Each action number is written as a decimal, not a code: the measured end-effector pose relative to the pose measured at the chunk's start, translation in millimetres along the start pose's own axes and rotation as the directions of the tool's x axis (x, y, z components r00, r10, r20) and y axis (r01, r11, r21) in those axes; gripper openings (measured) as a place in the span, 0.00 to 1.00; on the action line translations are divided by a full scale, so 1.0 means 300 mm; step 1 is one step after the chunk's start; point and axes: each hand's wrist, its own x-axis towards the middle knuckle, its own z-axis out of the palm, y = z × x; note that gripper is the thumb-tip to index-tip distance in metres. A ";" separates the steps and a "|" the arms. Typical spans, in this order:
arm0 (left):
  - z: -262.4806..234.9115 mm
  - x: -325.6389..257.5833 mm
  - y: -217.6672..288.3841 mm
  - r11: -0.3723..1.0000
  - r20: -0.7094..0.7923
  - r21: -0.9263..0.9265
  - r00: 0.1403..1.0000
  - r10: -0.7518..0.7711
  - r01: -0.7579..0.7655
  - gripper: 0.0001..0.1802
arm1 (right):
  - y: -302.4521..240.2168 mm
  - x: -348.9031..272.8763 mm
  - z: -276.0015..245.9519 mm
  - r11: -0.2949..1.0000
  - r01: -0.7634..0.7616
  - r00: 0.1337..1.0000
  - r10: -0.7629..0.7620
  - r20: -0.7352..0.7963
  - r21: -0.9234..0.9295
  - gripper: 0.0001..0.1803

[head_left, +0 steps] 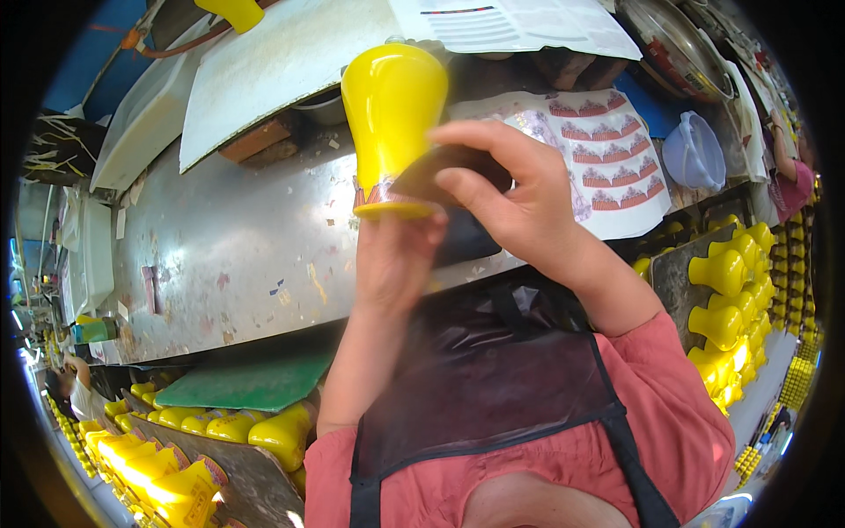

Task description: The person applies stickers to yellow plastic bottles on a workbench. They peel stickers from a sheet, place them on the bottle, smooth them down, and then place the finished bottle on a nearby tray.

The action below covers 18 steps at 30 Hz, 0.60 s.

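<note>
A glossy yellow vase is held over the metal table, its wide rounded end pointing away from me and its flared end toward me. My left hand supports it at the flared end; whether fingers reach inside is hidden. A reddish patterned decal band lies around the narrow part beside the flare. Between the thumb and fingers of my right hand is a dark, thin, flat scraper-like piece, its edge against the vase near the band. Blur softens both hands.
Printed decal sheets lie on the metal table at right, near a pale lilac bucket. A white board rests on bricks at the back. Boards of yellow vases stand right and lower left, by a green panel.
</note>
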 end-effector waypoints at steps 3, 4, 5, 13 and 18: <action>-0.004 0.001 -0.003 0.999 -0.019 0.043 1.000 0.008 -0.008 0.34 | 0.008 0.072 -0.007 0.972 0.134 0.986 -0.111 0.124 -0.193 0.13; -0.007 0.001 -0.004 0.999 -0.006 0.048 1.000 0.010 -0.010 0.34 | 0.008 0.095 -0.013 0.937 0.187 0.979 -0.154 0.132 -0.294 0.13; -0.011 0.001 -0.005 0.998 0.002 0.063 1.000 0.010 -0.010 0.34 | 0.004 0.111 -0.016 0.938 0.184 0.980 -0.151 0.131 -0.294 0.13; -0.035 -0.002 -0.013 0.996 0.006 0.093 1.000 0.007 -0.007 0.35 | -0.008 0.120 0.000 0.925 0.243 0.961 -0.188 0.205 -0.291 0.12; -0.045 -0.009 -0.025 0.997 0.007 0.076 1.000 -0.003 0.003 0.35 | 0.031 0.125 0.020 0.865 0.300 0.954 -0.267 0.138 -0.402 0.09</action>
